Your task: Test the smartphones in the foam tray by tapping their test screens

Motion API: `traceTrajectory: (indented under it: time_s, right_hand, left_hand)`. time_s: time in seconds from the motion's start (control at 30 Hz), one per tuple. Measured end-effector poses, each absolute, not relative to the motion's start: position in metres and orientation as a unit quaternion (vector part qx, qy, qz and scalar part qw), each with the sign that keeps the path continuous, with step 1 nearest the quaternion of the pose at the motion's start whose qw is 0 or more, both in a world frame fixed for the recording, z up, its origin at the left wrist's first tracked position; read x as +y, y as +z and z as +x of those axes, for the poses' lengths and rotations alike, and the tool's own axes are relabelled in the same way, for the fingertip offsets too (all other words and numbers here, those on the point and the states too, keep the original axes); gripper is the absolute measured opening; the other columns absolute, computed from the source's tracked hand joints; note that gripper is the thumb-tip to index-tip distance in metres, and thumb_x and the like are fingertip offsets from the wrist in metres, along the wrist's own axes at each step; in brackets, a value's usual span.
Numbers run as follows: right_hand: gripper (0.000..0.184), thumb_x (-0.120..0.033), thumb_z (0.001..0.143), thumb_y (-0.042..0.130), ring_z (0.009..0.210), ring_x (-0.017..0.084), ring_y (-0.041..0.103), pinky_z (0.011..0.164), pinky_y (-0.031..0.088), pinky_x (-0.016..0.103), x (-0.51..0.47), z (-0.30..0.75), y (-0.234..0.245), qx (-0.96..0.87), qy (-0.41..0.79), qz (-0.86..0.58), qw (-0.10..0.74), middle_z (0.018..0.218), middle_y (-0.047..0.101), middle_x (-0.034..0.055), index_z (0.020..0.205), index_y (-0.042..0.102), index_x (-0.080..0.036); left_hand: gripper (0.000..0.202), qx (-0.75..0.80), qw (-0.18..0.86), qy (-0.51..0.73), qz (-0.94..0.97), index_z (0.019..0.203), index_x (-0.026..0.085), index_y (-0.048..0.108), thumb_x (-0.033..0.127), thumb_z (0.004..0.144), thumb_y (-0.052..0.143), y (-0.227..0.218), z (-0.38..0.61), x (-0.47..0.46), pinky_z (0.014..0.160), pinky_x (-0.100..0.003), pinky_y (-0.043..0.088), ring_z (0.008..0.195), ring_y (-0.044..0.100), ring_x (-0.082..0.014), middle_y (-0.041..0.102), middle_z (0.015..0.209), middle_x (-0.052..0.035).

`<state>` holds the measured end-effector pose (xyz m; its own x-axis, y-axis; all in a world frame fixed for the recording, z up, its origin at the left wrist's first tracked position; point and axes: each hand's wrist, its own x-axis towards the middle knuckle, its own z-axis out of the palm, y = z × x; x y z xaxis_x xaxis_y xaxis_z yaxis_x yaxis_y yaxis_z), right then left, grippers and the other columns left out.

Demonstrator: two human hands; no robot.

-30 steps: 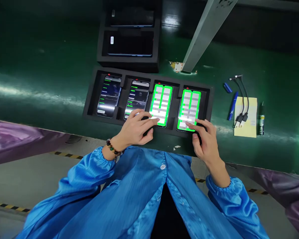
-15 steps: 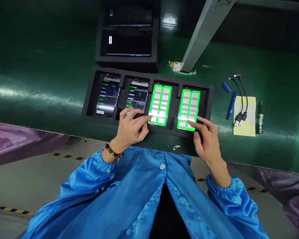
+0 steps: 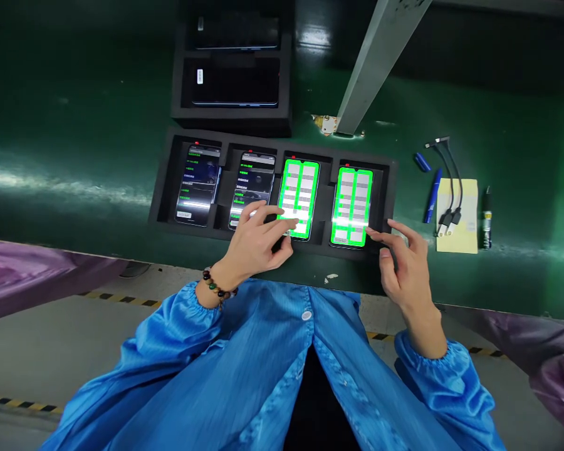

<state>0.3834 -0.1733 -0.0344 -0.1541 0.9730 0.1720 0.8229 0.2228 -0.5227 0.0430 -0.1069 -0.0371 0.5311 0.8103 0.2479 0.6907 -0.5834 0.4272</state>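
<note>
Several phones lie screen up in the compartments of a black foam tray [image 3: 322, 241]. My left hand [image 3: 262, 239], its fingers apart, reaches over the third phone [image 3: 298, 194] with the index fingertip at the lower part of its green-and-white screen. Under the same hand's other fingers is the lower edge of the second phone [image 3: 254, 178], which shows a dark text list. My right hand [image 3: 404, 263] is open at the lower right edge of the fourth phone [image 3: 352, 200], also green and white. The leftmost phone [image 3: 198, 181] shows a dark list and is untouched.
A second foam tray [image 3: 232, 119] with dark phones sits behind. A grey metal post [image 3: 376, 69] rises from the green table. At right are a blue marker [image 3: 433, 195], its cap [image 3: 422, 162], short black cables [image 3: 451, 172], a yellow paper pad [image 3: 467, 235] and a dark pen [image 3: 487, 219].
My left hand has shifted right across the third phone's screen. My right hand has moved right, toward the fourth phone's edge. The view has shifted slightly.
</note>
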Motion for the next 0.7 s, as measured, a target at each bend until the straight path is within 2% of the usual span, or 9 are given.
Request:
traceTrajectory:
  time_s: [0.2,0.4,0.6,0.7]
  right_hand:
    - [0.039,-0.026,0.110,0.048,0.150,0.036,0.060,0.116,0.049,0.061,-0.161,0.367,-0.037,-0.765,0.161,-0.578,0.235,0.134,0.080,0.0079,0.144,0.068,-0.031]
    - [0.039,-0.027,0.111,0.045,0.154,0.034,0.056,0.123,0.044,0.059,-0.138,0.337,-0.038,-0.776,0.177,-0.562,0.225,0.144,0.077,0.0069,0.146,0.063,-0.030]
    - [0.039,-0.025,0.110,0.046,0.152,0.034,0.057,0.121,0.044,0.058,-0.140,0.345,-0.036,-0.765,0.161,-0.580,0.227,0.139,0.078,0.0070,0.145,0.064,-0.030]
    - [0.039,-0.025,0.110,0.046,0.152,0.035,0.058,0.119,0.045,0.059,-0.147,0.358,-0.037,-0.742,0.151,-0.610,0.235,0.137,0.078,0.0082,0.142,0.067,-0.030]
  left_hand:
    - [0.031,0.516,0.089,0.208,0.826,0.121,0.031,0.079,0.027,0.093,0.066,-0.040,0.031,-0.109,0.125,-0.063,0.035,0.123,0.072,-0.0341,0.083,0.096,-0.0035]
    - [0.029,0.532,0.044,0.241,0.811,0.123,0.023,0.078,0.025,0.099,0.062,-0.042,0.046,-0.107,0.126,-0.056,0.036,0.124,0.071,-0.0317,0.081,0.102,-0.0073]
    - [0.036,0.470,0.109,0.218,0.848,0.133,0.023,0.074,0.022,0.099,0.060,-0.038,0.058,-0.101,0.126,-0.055,0.036,0.128,0.069,-0.0311,0.085,0.110,-0.0034]
    - [0.036,0.459,0.114,0.208,0.856,0.133,0.024,0.075,0.021,0.100,0.059,-0.036,0.059,-0.101,0.126,-0.055,0.036,0.128,0.070,-0.0312,0.086,0.107,-0.0023]
